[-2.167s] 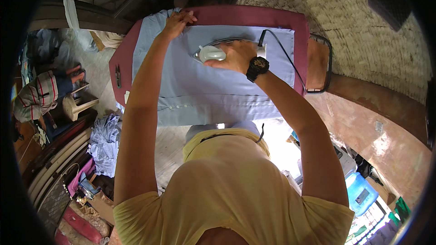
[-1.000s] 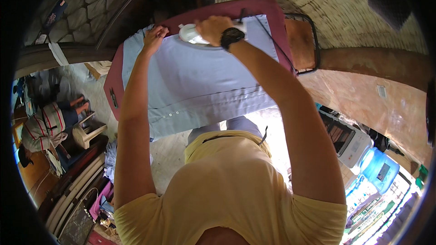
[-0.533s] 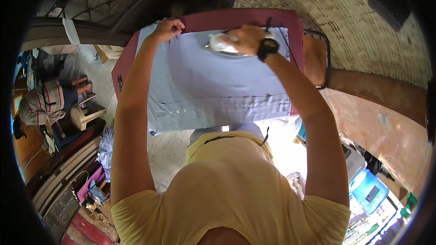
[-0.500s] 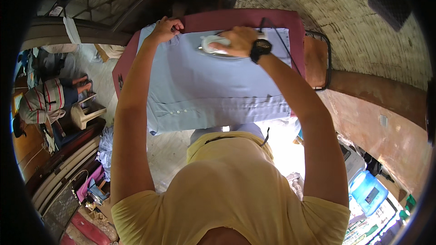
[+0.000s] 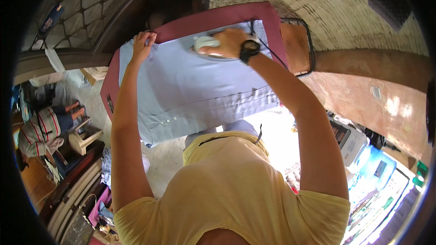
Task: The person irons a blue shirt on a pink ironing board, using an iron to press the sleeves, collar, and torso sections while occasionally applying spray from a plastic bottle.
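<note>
Board: we're using the ironing board (image 5: 213, 18) as our landmark, dark red cover, far end pointing away from us.
Shirt: pale blue shirt (image 5: 195, 86) spread flat over most of the board, button strip hanging off the near edge.
Iron: white iron (image 5: 206, 45) sitting on the shirt near the board's far edge, cord (image 5: 268, 50) running off toward the board's right side.
Right hand: right hand (image 5: 229, 41) wrapped over the iron's handle, fingers closed around it, black watch (image 5: 249, 50) on the wrist.
Left hand: left hand (image 5: 143, 45) at the board's far left corner, fingers curled together, pinching the shirt's edge there as far as we can tell.
How it handles: shirt looks thin, soft and floppy, so we'd guess it slides and bunches unless it's held taut by an edge or corner. Iron is probably hefty and hot underneath, so the handle is the only sane place to grab.
Rack: wire rack (image 5: 297, 45) just off the board's right end.
Changed: compared with half a second ago, the iron has slid a bit left along the far edge, and the left hand stays on the same corner.
Nearby: a seated person in a striped top (image 5: 38, 129) well off to the board's left, by a small stool (image 5: 84, 138).
</note>
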A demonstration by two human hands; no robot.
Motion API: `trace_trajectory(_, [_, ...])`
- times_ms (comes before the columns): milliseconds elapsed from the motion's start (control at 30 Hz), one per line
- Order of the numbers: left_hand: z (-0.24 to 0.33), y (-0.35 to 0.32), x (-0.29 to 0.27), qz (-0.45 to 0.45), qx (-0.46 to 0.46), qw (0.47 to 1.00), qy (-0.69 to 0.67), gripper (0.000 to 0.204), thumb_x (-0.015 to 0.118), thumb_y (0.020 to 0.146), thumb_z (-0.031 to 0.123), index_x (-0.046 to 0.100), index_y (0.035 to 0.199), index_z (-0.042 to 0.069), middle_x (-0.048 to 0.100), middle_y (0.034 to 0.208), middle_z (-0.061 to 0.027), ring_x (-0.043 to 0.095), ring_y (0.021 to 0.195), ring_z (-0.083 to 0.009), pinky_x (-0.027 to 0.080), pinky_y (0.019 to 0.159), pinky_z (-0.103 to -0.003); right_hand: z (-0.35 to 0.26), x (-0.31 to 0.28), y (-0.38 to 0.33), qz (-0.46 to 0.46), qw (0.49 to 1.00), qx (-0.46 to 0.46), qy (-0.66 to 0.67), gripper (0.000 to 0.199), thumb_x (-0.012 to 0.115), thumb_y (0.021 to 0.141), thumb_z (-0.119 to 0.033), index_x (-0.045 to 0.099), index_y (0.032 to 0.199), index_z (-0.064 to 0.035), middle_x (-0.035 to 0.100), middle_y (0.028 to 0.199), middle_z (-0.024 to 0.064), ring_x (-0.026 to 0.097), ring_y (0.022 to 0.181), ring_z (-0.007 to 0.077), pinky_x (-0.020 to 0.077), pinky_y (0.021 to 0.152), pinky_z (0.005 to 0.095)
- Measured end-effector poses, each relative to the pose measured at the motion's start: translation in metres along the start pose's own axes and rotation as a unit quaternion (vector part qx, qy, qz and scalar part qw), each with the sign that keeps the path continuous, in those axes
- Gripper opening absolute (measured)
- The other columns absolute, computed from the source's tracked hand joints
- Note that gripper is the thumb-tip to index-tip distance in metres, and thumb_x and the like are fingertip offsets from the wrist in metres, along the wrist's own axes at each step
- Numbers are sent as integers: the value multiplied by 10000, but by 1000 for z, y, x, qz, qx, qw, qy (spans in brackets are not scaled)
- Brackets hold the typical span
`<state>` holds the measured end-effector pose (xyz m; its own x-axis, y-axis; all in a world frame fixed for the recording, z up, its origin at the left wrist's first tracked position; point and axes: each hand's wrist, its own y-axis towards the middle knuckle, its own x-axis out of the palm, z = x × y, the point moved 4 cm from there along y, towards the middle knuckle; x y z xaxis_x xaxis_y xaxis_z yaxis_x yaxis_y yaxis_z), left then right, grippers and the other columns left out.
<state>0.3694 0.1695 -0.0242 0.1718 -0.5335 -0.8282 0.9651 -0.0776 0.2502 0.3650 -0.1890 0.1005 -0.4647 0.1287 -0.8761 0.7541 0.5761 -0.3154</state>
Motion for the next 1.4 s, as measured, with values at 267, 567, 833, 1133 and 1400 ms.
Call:
trace_trajectory(267, [110,31,26,85,20,971,222,249,610,938,361,618,1092,165,617,1060,-76,551,1057,-322,442,872,-491,145,-45,-107,170,943,261,118,785,541,758,-815,740,1024,-104,728,797,133,723,791,300,571,725,426])
trace_trajectory(567, [263,99,181,-20,123,975,-186,349,728,848,300,624,1132,126,633,1138,-93,571,1035,-318,441,920,-475,90,30,-187,287,914,255,133,577,719,809,-572,679,972,-20,688,723,163,684,654,337,554,638,417])
trace_trajectory(833, [323,135,233,-76,60,994,-50,334,837,694,413,714,918,197,673,910,36,561,990,-229,404,866,-494,107,57,-197,333,889,303,83,559,730,820,-528,648,1024,-14,685,719,182,686,643,353,546,587,441])
trace_trajectory(1133, [311,158,230,-98,-30,960,-260,217,759,862,276,695,920,77,697,828,-77,667,794,-202,522,759,-343,142,19,-112,433,841,325,-12,630,640,837,-637,595,877,-10,640,633,199,653,597,399,520,515,485])
trace_trajectory(1400, [218,133,153,-28,-32,957,-289,170,708,912,183,656,968,31,666,877,-57,603,772,-125,489,712,-280,148,16,-101,354,865,354,-12,710,633,789,-712,632,895,-10,684,737,230,688,697,410,545,586,508])
